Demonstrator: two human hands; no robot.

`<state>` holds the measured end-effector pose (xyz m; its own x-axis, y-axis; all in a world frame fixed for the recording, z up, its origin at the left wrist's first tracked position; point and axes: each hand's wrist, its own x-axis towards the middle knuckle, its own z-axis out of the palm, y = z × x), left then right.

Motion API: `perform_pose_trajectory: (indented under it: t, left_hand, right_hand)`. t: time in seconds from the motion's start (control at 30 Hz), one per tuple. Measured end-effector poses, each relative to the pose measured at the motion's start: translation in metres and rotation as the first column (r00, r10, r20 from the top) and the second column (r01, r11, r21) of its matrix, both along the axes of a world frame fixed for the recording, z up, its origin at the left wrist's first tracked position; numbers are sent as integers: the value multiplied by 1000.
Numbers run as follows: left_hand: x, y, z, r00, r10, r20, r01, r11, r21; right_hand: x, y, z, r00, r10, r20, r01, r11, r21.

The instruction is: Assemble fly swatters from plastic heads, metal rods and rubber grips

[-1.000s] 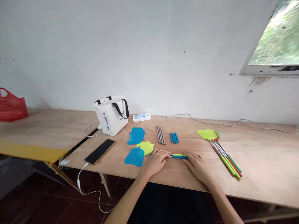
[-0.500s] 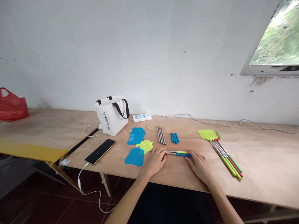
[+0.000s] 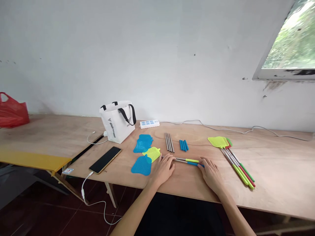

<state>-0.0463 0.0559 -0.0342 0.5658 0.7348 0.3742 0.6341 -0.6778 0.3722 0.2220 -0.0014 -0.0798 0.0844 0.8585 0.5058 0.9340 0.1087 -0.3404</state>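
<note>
My left hand (image 3: pixel 164 167) rests on the table with its fingers curled over the metal shafts of two fly swatters, just right of a yellow-green swatter head (image 3: pixel 152 153) and a blue swatter head (image 3: pixel 142 165). My right hand (image 3: pixel 210 171) touches the far ends of their grips, one yellow-green grip (image 3: pixel 192 160) and one blue grip (image 3: pixel 194 163). Both swatters lie flat, side by side.
Behind lie a stack of blue swatter heads (image 3: pixel 143 143), bare metal rods (image 3: pixel 169 142) and loose blue grips (image 3: pixel 183 145). Finished swatters (image 3: pixel 233 158) lie to the right. A phone (image 3: pixel 105 159), white bag (image 3: pixel 118 120), power strip (image 3: pixel 149 123) and red bag (image 3: pixel 12 110) sit left.
Both hands slid the two swatters a little to the right and away from me; the handles now point slightly more toward my right hand.
</note>
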Motion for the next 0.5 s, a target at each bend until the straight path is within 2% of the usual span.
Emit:
perform_pose_trajectory:
  t: [0.3,0.5]
  left_hand:
    - [0,2,-2,998,55,39,-56,998,32]
    - [0,1,2,994,68,88,-71,997,30]
  right_hand:
    - [-3,-1,1,998,42,39,-41,999,-36]
    - [-3,0,4,997,75,2,-75,997,36]
